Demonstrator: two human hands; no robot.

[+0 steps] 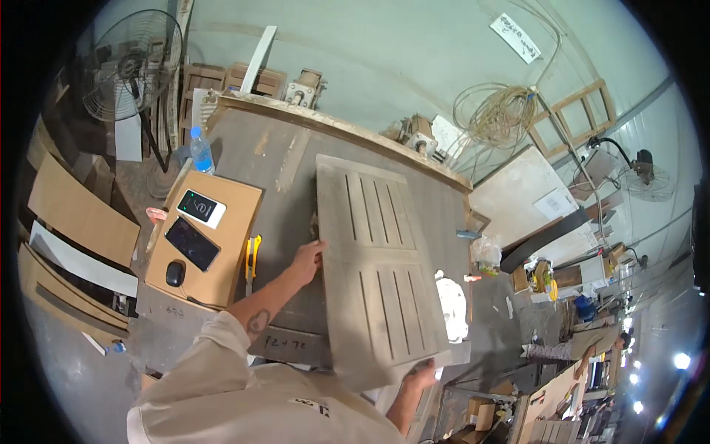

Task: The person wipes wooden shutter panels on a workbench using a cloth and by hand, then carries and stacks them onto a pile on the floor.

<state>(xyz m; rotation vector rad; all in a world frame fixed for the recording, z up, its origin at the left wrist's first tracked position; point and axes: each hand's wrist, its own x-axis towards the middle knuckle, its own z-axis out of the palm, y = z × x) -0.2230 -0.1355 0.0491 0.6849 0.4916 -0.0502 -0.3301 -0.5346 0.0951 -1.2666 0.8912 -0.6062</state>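
Note:
A grey-brown slatted door panel (345,255), with two groups of long narrow slots, is held tilted above the dark workbench (285,203). My left hand (307,263) is closed on its left edge, about halfway along. My right hand (421,375) grips the near right corner, its fingers partly hidden by the panel. Just left of my left hand lies a yellow utility knife (252,259). A bright white, irregular object (451,309) shows beyond the panel's right edge; glare hides what it is.
To the left a cardboard box (237,214) carries a white device (201,209), a dark phone (192,243) and a black mouse (175,273). A water bottle (200,152) stands behind it. A wooden rail (340,133) edges the bench's far side. A clear plastic bag (486,254) sits right.

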